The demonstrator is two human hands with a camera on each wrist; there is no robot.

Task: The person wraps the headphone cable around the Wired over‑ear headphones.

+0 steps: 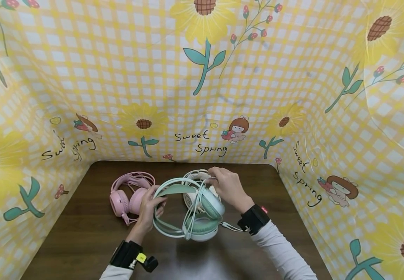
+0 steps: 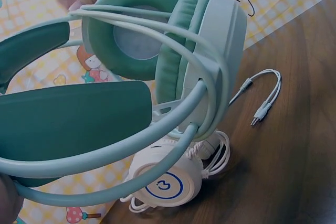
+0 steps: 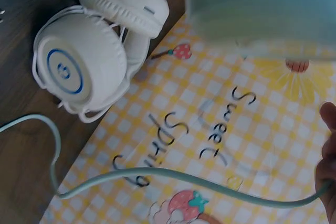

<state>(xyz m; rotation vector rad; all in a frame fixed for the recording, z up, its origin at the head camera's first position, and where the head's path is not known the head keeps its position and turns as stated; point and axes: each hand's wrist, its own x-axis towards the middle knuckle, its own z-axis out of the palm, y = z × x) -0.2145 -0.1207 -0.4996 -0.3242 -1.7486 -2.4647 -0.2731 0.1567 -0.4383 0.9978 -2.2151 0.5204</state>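
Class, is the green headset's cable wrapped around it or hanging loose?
Wrapped: the cable loops around the green headset; only its plug end trails loose.

The mint-green headphones (image 1: pixel 191 210) are up off the table, padded green headband (image 2: pixel 73 119) lying sideways, ear cups (image 2: pixel 173 51) folded together, pale green cable (image 3: pixel 157 179) looped round the frame, its twin plugs (image 2: pixel 262 108) lying on the dark wood.

A pink plastic over-ear headset (image 1: pixel 129 193) is lying on the dark brown wooden table (image 1: pixel 83 241). Just beside it, a white round-cupped headset (image 3: pixel 97 51) is resting near the yellow checked sunflower backdrop (image 1: pixel 174 77).
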